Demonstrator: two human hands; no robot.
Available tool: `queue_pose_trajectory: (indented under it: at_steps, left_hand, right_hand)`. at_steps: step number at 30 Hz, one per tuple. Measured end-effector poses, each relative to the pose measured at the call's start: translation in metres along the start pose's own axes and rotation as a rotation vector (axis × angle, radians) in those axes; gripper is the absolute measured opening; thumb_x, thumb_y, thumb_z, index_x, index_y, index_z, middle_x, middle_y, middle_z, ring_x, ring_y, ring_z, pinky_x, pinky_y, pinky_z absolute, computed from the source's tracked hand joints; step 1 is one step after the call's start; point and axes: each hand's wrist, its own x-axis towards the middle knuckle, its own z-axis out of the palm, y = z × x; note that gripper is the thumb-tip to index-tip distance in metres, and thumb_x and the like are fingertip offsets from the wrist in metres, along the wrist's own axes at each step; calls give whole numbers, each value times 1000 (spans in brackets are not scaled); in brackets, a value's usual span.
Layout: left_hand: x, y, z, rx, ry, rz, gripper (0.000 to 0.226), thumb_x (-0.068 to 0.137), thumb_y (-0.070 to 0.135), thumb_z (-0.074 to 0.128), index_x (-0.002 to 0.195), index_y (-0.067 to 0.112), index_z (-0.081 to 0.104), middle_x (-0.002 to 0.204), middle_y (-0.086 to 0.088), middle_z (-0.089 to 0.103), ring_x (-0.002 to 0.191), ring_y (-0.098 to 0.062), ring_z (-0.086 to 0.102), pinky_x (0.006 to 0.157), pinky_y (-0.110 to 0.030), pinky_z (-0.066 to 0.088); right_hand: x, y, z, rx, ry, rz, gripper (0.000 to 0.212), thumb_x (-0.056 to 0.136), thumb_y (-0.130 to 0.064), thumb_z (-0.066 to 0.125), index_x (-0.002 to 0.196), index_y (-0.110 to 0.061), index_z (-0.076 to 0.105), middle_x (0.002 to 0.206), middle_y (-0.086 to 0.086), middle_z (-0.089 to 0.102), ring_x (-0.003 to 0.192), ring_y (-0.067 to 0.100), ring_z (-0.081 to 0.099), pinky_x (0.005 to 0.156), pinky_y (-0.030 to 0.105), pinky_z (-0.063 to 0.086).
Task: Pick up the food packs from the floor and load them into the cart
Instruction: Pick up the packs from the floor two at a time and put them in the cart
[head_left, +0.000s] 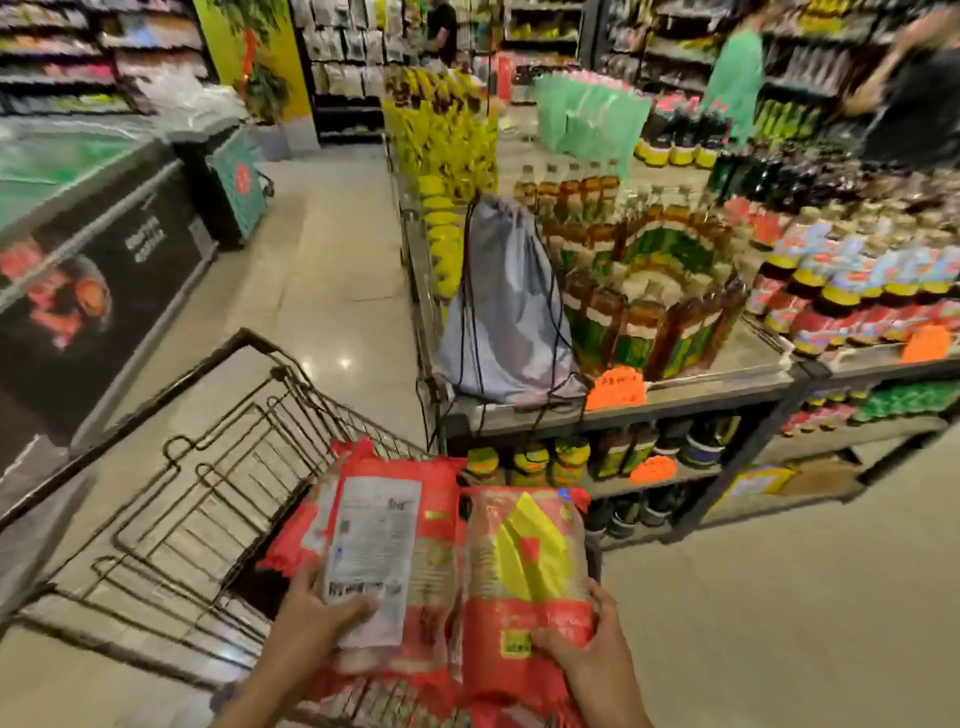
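Observation:
Two red food packs lie side by side over the near end of the wire cart (218, 467). The left pack (379, 540) shows a white label face up; my left hand (317, 618) grips its near edge, thumb on the label. The right pack (530, 571) has a yellow leaf design; my right hand (582, 649) grips its near right corner. More red packaging (389, 691) shows beneath them inside the cart. The far part of the cart basket holds nothing I can see.
A display table (701, 387) with bottles and jars stands right of the cart, a grey drawstring bag (504, 312) on its corner. A chest freezer (93, 260) lines the left. Tiled aisle floor (322, 249) runs ahead. People stand at the far shelves.

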Motion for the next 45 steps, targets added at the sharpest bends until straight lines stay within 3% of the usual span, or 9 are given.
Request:
queue_pose_trajectory:
  at_steps: [4, 8, 14, 16, 19, 22, 25, 32, 45]
  left_hand:
    - [95, -14, 9, 167, -94, -51, 73, 55, 12, 91, 117, 8, 54, 104, -12, 73, 83, -23, 72, 62, -31, 55]
    - [166, -42, 28, 291, -217, -140, 58, 71, -4, 86, 117, 9, 54, 103, -13, 74, 81, -23, 74, 64, -33, 59]
    - [211, -63, 43, 439, -248, -190, 44, 81, -3, 78, 115, 6, 53, 95, -9, 71, 72, -22, 72, 54, -27, 56]
    - [211, -62, 41, 506, -278, -154, 36, 85, -2, 75, 115, 4, 55, 93, -6, 72, 62, -16, 74, 47, -18, 55]
    - [201, -51, 37, 669, -269, -74, 40, 85, 11, 78, 119, 11, 58, 98, 1, 72, 66, -6, 73, 55, -18, 57]
    - [187, -28, 39, 893, -277, 105, 64, 76, 40, 77, 133, 21, 52, 126, -7, 67, 104, -25, 70, 87, -46, 59]
    - [146, 30, 63, 1137, -371, 348, 81, 88, 46, 69, 154, 11, 37, 157, -12, 44, 140, -32, 46, 113, -48, 42]
    - [33, 138, 179, 1359, -531, 1314, 77, 81, 59, 45, 138, 10, 57, 133, -16, 63, 119, -38, 60, 97, -50, 51]
    - [-355, 98, 314, 1101, -1020, 2086, 80, 89, 58, 58, 154, 15, 38, 157, -14, 44, 140, -38, 44, 113, -52, 37]
  right_hand:
    - [26, 26, 43, -1, 148, 128, 78, 50, -19, 101, 112, -39, 57, 116, 2, 69, 97, 11, 71, 87, 40, 60]
    - [51, 71, 65, -28, 235, 292, 100, 45, -51, 98, 130, -35, 46, 120, 6, 68, 98, 17, 71, 83, 42, 61]
    - [76, 104, 90, -71, 258, 309, 68, 67, -11, 91, 114, -44, 54, 107, 5, 71, 89, 15, 74, 72, 39, 63]
    - [81, 100, 94, -95, 264, 322, 71, 67, -22, 92, 124, -35, 51, 109, 1, 68, 88, 8, 72, 67, 29, 61]
    - [83, 94, 94, -167, 255, 357, 93, 57, -56, 88, 135, -41, 40, 116, -1, 63, 101, 20, 68, 80, 48, 61]
    - [69, 68, 82, -363, 202, 341, 92, 62, -67, 75, 140, -36, 38, 119, 1, 55, 111, 26, 59, 93, 49, 55]
    - [44, 3, 59, -638, 170, 225, 88, 77, -65, 65, 150, -26, 36, 134, 8, 52, 124, 30, 52, 101, 42, 47]
    - [-38, -82, -18, -1104, 474, 53, 83, 89, -66, 43, 158, -23, 24, 162, 16, 29, 147, 35, 29, 119, 52, 23]
    - [-389, -30, -188, -968, 1256, 592, 85, 92, -68, 43, 159, -22, 17, 165, 15, 23, 150, 34, 24, 121, 53, 18]
